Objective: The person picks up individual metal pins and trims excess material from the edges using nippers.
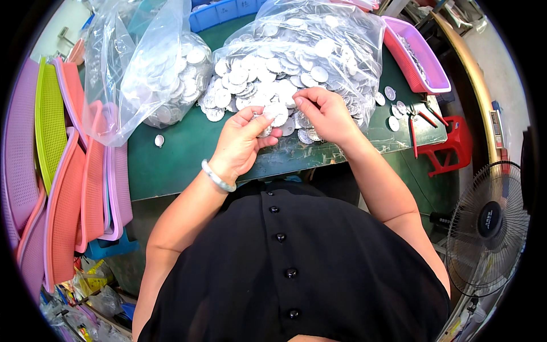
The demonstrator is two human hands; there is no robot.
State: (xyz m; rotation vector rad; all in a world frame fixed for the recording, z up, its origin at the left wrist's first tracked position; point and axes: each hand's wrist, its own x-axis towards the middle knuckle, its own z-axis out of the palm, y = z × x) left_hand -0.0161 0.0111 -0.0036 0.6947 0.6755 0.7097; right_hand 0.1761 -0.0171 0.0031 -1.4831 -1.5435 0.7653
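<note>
1. Black button-front clothing (290, 268) fills the lower middle of the view, with both bare forearms reaching up from it toward a green-topped work table (171, 154).
2. On the left wrist sits a pale, smooth bangle (217, 176).
3. Just past it, the left hand (239, 142) rests at the near edge of a heap of flat, round, silver metal discs (268, 85); its thumb and fingers are pinched together on a small silver disc (265, 130).
4. Beside it, the right hand (325, 117) lies on the same heap, fingertips curled down and closed on the discs under them.
5. This heap spills from a large clear plastic bag (319, 40) lying open toward the person.
6. To the left stands a second clear plastic bag (142, 62), also holding silver discs.
7. Stacked mesh trays (62, 171) in pink, coral and lime green lean at the table's left side.
8. At the far right corner sit a pink plastic basket (421, 57) and red-handled pliers (421, 122).
9. A floor fan (487, 225) stands low at the right.
</note>
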